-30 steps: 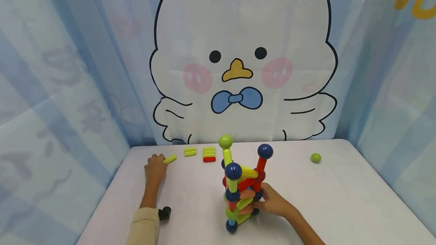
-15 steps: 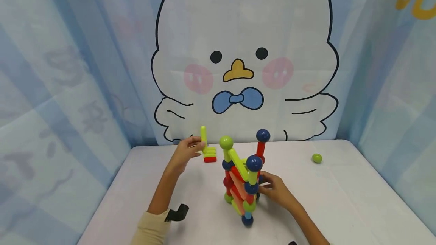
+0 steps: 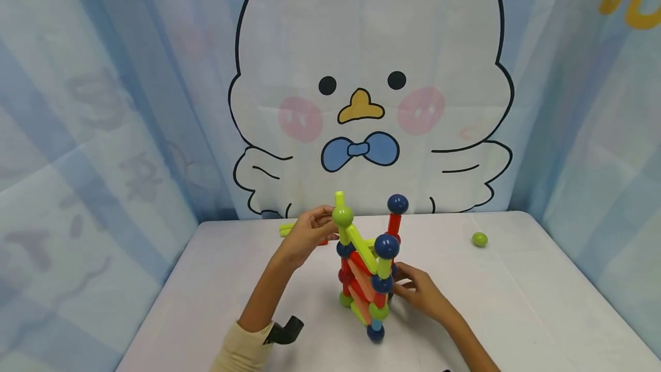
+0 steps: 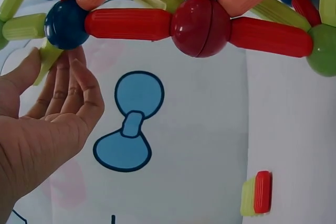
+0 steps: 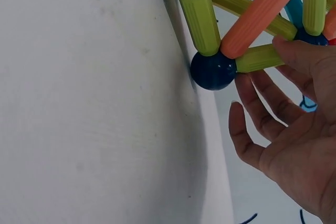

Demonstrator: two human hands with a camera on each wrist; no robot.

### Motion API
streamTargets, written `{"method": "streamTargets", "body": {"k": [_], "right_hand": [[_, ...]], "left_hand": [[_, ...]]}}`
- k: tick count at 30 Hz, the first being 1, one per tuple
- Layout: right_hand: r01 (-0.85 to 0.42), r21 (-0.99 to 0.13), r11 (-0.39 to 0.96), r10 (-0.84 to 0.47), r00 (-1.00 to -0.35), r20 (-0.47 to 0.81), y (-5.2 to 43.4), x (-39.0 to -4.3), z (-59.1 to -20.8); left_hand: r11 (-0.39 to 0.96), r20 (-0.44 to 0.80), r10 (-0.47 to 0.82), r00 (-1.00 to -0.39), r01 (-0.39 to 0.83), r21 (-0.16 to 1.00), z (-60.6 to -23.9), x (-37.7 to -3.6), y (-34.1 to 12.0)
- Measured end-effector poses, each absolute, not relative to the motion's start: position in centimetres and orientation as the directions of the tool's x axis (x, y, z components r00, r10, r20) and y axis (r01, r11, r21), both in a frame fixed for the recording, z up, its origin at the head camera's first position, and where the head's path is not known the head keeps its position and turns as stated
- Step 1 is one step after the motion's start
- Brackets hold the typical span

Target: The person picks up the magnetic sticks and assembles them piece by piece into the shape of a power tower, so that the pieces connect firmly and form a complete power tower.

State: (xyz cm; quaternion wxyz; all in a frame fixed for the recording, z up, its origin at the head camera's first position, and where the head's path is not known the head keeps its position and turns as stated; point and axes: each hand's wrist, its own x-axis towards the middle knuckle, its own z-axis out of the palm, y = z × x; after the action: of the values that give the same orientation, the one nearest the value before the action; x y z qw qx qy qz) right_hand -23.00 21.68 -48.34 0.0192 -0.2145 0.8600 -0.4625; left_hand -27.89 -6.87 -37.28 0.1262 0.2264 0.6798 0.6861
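A white surface (image 3: 516, 303) fills the lower part of the head view, backed by a curtain printed with a big cartoon chick (image 3: 369, 90). Near the middle of the surface, a little toward the near edge, stands the tower (image 3: 368, 271) of sticks and balls (green, red, orange and dark blue), leaning slightly.

The left hand (image 3: 308, 234) is raised at the tower's top on the far left side, its fingers (image 4: 63, 85) pinching a light green stick (image 3: 339, 198) that stands upright on the topmost green ball (image 3: 342, 216). In the left wrist view the fingers lie close together, with the stick's end between thumb and fingertips beside a dark blue ball (image 4: 66, 23).

The right hand (image 3: 420, 291) is low at the tower's right side; its thumb touches a green stick (image 5: 260, 57) next to a dark blue ball (image 5: 212, 70), the other fingers (image 5: 262, 103) spread and relaxed, grasping nothing.

Near the far edge lie spare sticks (image 3: 289, 228), partly hidden behind the left hand, seen as a small green and red stack (image 4: 257, 193) from the left wrist. A loose green ball (image 3: 479, 239) sits toward the far right corner.
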Motion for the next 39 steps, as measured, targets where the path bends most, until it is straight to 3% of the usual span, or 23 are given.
{"method": "streamTargets", "body": {"k": [11, 18, 26, 29, 32, 36, 39], "right_hand": [[-0.315, -0.88, 0.354, -0.549, -0.833, 0.077, 22.0, -20.9, -46.1], [-0.211, -0.902, 0.376, -0.575, -0.817, -0.048, 21.6, -20.1, -45.4], [-0.333, -0.883, 0.33, -0.538, -0.835, 0.114, 20.9, -20.0, -44.9], [-0.408, -0.877, 0.252, -0.477, -0.841, 0.254, 21.0, -20.6, -44.3], [-0.47, -0.859, 0.202, -0.325, -0.86, 0.394, 20.8, -21.5, -43.2], [-0.489, -0.855, 0.172, -0.093, -0.873, 0.48, 20.1, -22.5, -41.0], [-0.502, -0.852, 0.148, -0.025, -0.863, 0.504, 19.6, -22.9, -39.8]], "left_hand": [[0.002, 0.116, 0.572, -0.812, 0.144, 0.99, -37.4, -28.2, -5.3], [0.031, 0.069, 0.59, -0.804, 0.108, 0.994, -37.3, -28.8, -4.6], [0.048, 0.064, 0.655, -0.753, 0.126, 0.991, -37.0, -29.7, -4.0], [0.055, 0.058, 0.665, -0.745, 0.127, 0.99, -37.0, -29.7, -3.9], [0.054, 0.052, 0.669, -0.741, 0.119, 0.991, -37.1, -29.7, -3.8], [0.041, 0.051, 0.672, -0.739, 0.106, 0.993, -37.1, -29.8, -3.8], [0.036, 0.054, 0.676, -0.735, 0.106, 0.994, -37.2, -29.9, -3.7]]}}
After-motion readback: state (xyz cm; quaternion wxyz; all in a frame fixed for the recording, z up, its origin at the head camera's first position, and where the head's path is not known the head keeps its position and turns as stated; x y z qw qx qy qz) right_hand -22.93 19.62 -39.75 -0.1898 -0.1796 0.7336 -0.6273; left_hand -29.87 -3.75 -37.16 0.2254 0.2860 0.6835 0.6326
